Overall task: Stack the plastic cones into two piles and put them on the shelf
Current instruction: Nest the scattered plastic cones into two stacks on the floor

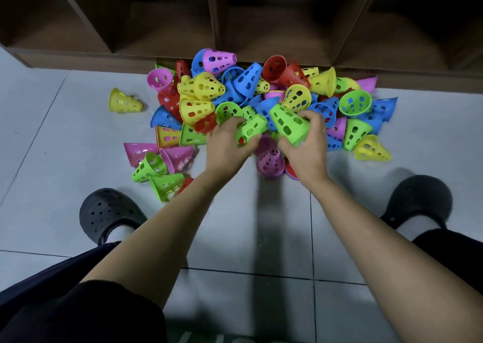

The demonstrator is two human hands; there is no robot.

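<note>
So the person's crouched over a big pile of plastic cones (201, 87) dumped on the tiled floor (65, 138), right up against the bottom of the wooden shelf (217, 15). Left hand (226, 145) has its fingers wrapped round a green cone (251, 129), and right hand (307, 150) grips another green cone (287, 123). Hands are close, not touching. One yellow cone (125, 101) sits off to the left alone. Black clogs (109, 212) either side.

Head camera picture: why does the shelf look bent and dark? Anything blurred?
Head view: the wide-angle lens splays the shelf dividers; its compartments are shadowed; the left hand gripping the left green cone and right hand gripping the right green cone look slightly smeared.
</note>
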